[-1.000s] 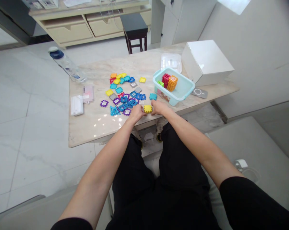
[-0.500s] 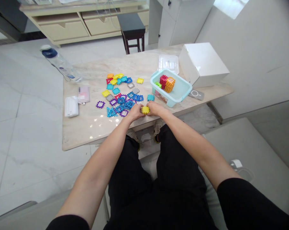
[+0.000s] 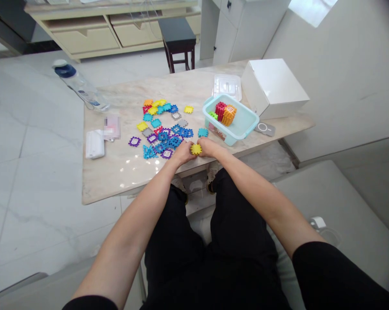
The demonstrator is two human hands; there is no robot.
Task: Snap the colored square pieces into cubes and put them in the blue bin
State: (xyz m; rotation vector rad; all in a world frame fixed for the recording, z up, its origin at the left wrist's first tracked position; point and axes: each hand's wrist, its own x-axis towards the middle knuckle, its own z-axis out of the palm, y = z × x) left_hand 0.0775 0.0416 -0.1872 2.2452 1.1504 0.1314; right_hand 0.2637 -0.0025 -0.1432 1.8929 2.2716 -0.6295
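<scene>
Yellow notched pieces [image 3: 196, 149] are held between both hands at the table's front edge. My left hand [image 3: 183, 152] closes on their left side, and my right hand [image 3: 208, 147] grips the right side. Left of the hands lies a pile of blue pieces [image 3: 175, 141] mixed with purple ones [image 3: 167, 153]. Farther back are cyan, orange, red, grey and yellow pieces. A lone cyan piece [image 3: 202, 132] rests just beyond my right hand. The light-blue basket [image 3: 242, 134] holds red pieces [image 3: 220, 110], orange pieces [image 3: 229, 115] and some green.
A clear lid [image 3: 227, 86] and white box [image 3: 276, 86] stand at the back right, with a grey device [image 3: 265, 128] beside the basket. On the left are a water bottle [image 3: 84, 91], a tissue pack [image 3: 95, 144] and a pink packet [image 3: 112, 127].
The yellow pieces between my hands are turned slightly. Both hands stay in nearly the same place, and the view has shifted a little.
</scene>
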